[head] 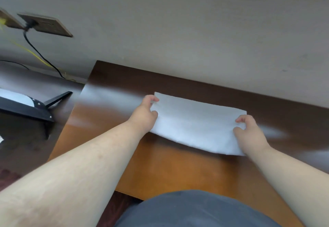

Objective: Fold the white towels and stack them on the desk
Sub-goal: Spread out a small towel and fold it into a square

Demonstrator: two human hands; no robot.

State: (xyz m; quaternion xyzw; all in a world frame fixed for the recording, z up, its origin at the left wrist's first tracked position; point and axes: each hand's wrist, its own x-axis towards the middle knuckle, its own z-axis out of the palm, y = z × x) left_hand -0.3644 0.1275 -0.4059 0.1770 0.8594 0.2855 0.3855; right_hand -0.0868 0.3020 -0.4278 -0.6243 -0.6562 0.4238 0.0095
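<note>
On the glossy brown wooden desk [169, 169], left hand [145, 113] and right hand [249, 131] are pinching the flat white rectangular towel [195, 123] by its short ends, so uneven pulling could be skewing the fold.

Legible text, labels, brands, numbers, signs: none were found. The flat white rectangular cloth towel [197, 123] bore no print or tag; the glossy brown wooden desk top [170, 169] carried no marking; the dark brown square wall socket plate [47, 24] was too blurred for any lettering to be made out; the black angular metal stand [35, 109] showed no readable label
</note>
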